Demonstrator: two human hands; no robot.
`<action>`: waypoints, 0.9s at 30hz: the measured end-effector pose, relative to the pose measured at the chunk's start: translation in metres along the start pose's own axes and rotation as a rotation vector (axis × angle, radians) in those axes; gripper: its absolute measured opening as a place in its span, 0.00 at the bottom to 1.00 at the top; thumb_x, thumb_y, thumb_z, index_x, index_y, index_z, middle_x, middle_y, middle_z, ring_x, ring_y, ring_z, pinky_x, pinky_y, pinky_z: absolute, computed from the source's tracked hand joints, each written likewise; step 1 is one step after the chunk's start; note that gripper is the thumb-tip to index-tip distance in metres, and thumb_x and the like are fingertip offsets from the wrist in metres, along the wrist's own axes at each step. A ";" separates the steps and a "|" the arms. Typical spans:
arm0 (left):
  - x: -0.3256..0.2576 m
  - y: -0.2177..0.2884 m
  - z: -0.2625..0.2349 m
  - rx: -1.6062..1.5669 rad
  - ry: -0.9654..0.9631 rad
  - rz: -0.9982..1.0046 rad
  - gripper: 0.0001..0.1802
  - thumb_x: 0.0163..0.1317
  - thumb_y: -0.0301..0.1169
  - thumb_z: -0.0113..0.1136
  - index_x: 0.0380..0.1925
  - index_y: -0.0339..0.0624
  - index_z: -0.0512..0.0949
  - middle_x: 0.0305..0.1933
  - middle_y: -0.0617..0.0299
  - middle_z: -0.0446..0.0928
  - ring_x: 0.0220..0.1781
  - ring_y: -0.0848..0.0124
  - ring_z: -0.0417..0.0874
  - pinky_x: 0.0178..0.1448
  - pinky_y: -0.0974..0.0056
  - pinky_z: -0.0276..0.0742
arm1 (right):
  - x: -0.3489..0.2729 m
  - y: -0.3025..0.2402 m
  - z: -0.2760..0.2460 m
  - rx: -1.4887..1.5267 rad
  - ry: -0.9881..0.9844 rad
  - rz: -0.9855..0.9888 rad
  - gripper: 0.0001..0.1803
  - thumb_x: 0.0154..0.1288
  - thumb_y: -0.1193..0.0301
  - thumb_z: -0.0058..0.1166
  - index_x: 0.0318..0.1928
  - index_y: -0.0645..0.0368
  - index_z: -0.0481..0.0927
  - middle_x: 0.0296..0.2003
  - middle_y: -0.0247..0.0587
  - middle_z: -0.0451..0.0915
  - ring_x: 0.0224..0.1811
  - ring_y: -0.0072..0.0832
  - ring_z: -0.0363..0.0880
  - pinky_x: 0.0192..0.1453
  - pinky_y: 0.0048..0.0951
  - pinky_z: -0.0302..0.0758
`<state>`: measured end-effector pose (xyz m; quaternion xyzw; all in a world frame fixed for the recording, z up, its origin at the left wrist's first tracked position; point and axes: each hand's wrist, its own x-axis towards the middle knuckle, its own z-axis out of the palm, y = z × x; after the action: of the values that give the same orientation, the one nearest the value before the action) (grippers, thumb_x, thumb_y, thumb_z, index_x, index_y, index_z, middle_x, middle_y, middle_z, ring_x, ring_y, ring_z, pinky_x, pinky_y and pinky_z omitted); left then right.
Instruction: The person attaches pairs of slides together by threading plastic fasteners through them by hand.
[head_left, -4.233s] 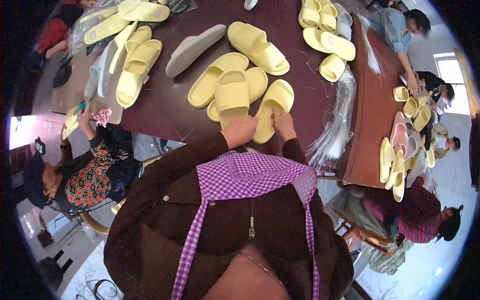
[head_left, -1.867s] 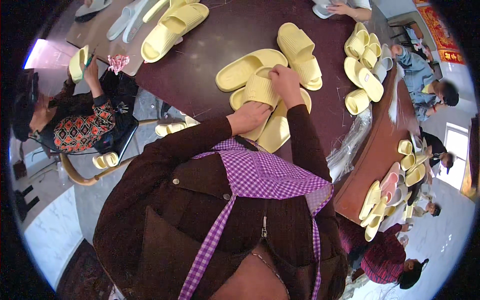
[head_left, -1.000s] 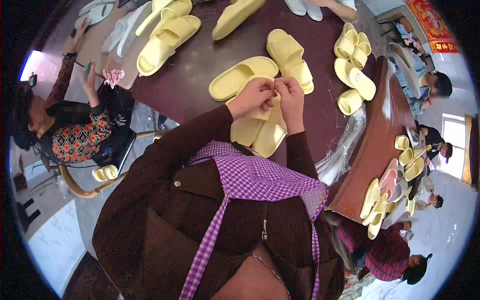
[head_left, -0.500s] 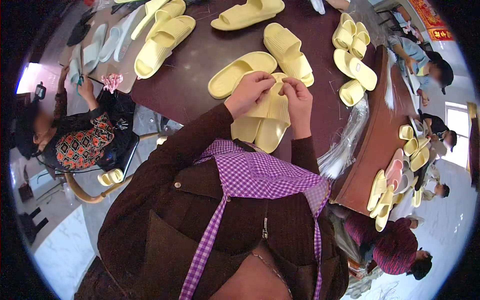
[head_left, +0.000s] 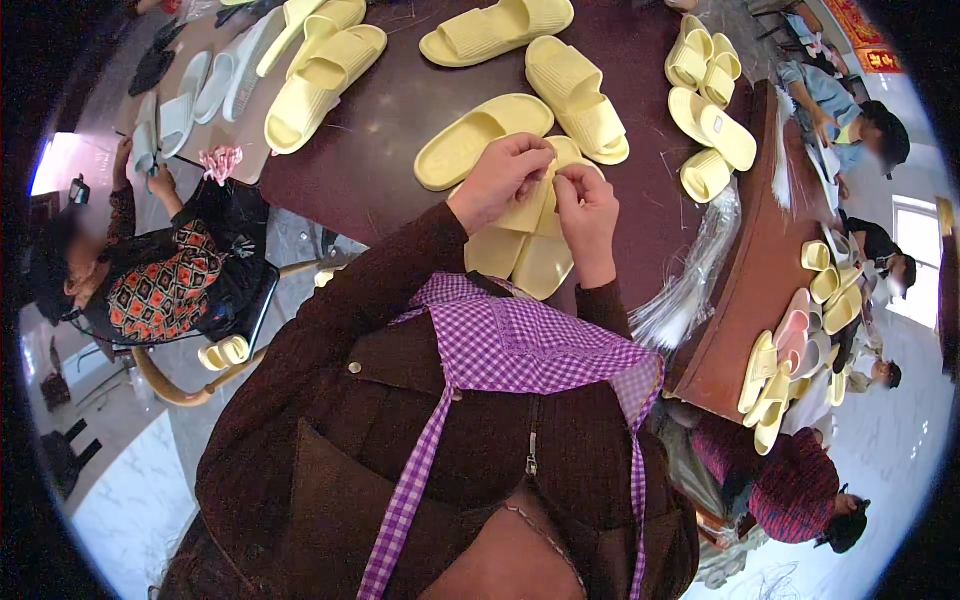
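A pair of yellow slippers (head_left: 497,252) lies side by side on the dark red table, straight in front of me. Over their straps my left hand (head_left: 500,182) is closed, thumb and fingers pinched. Close beside it, my right hand (head_left: 588,215) is closed in a similar pinch. Whatever thin thing the fingertips may hold is too fine to make out. Just beyond my hands lie two more yellow slippers, one on the left (head_left: 480,140) and one on the right (head_left: 577,98). A bundle of clear plastic strands (head_left: 695,275) rests at the table's right side.
More yellow slippers lie at the far left (head_left: 325,85), far middle (head_left: 497,32) and right (head_left: 712,128). Pale grey slippers (head_left: 185,105) and a pink bunch of ties (head_left: 220,163) are beyond a seated person (head_left: 165,285). Several other people work on the right.
My pinched hands have drawn slightly nearer to me, the right one turning and lowering a little. The slippers appear shifted slightly in view.
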<state>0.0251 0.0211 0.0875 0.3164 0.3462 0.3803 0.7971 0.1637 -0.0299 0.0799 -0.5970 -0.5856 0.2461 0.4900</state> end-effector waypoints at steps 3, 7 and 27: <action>-0.001 -0.001 0.000 -0.009 0.006 0.008 0.06 0.60 0.29 0.54 0.35 0.39 0.74 0.21 0.70 0.68 0.16 0.84 0.63 0.19 0.78 0.58 | 0.002 -0.004 -0.002 -0.072 -0.005 -0.032 0.04 0.56 0.76 0.55 0.30 0.65 0.77 0.20 0.31 0.75 0.19 0.13 0.71 0.22 0.18 0.67; 0.000 -0.001 -0.002 -0.089 0.015 0.006 0.06 0.59 0.29 0.55 0.33 0.38 0.73 0.20 0.70 0.68 0.15 0.84 0.64 0.17 0.77 0.59 | 0.003 -0.003 -0.001 -0.099 -0.013 -0.039 0.04 0.55 0.76 0.55 0.29 0.65 0.77 0.19 0.32 0.75 0.19 0.13 0.70 0.23 0.19 0.67; -0.001 -0.003 -0.005 -0.102 0.006 0.002 0.06 0.59 0.28 0.54 0.33 0.37 0.73 0.19 0.72 0.66 0.14 0.84 0.62 0.16 0.78 0.57 | 0.005 -0.017 -0.001 -0.132 -0.016 -0.001 0.03 0.51 0.77 0.53 0.25 0.66 0.77 0.17 0.45 0.75 0.17 0.30 0.74 0.23 0.28 0.69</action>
<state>0.0217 0.0200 0.0821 0.2744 0.3284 0.3993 0.8108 0.1574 -0.0286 0.0964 -0.6257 -0.6049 0.2114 0.4449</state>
